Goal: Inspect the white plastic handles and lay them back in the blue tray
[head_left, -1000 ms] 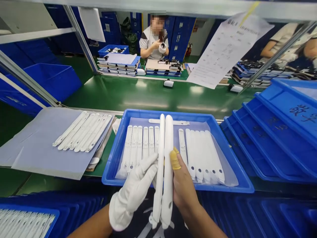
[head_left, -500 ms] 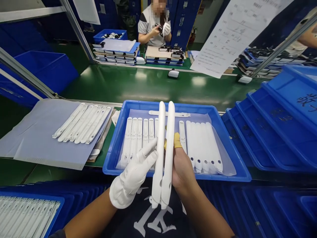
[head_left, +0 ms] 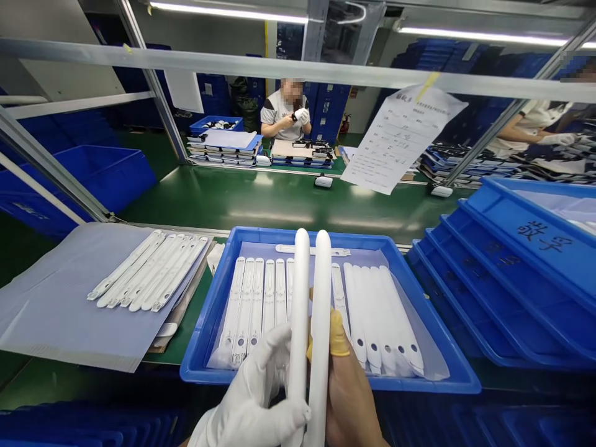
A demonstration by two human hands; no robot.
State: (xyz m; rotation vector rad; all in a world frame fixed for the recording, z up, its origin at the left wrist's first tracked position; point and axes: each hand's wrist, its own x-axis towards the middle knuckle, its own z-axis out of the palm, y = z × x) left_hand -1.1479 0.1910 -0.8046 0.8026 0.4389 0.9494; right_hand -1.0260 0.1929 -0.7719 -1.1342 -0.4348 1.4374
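Grasping left strip [head_left: 300,298] in left grip [head_left: 254,394], right strip [head_left: 321,304] in right grip [head_left: 348,391] — held side by side before tray [head_left: 419,383]

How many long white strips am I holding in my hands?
2: the left strip in your gloved left hand, the right strip in your right hand. Any behind them would be hidden.

Pretty clearly a factory floor: long green bench [head_left: 223,202], strip lights [head_left: 233,13] overhead, stacked blue trays [head_left: 488,301], rows of matching white parts [head_left: 379,304], and a co-worker [head_left: 285,118] busy across the way.
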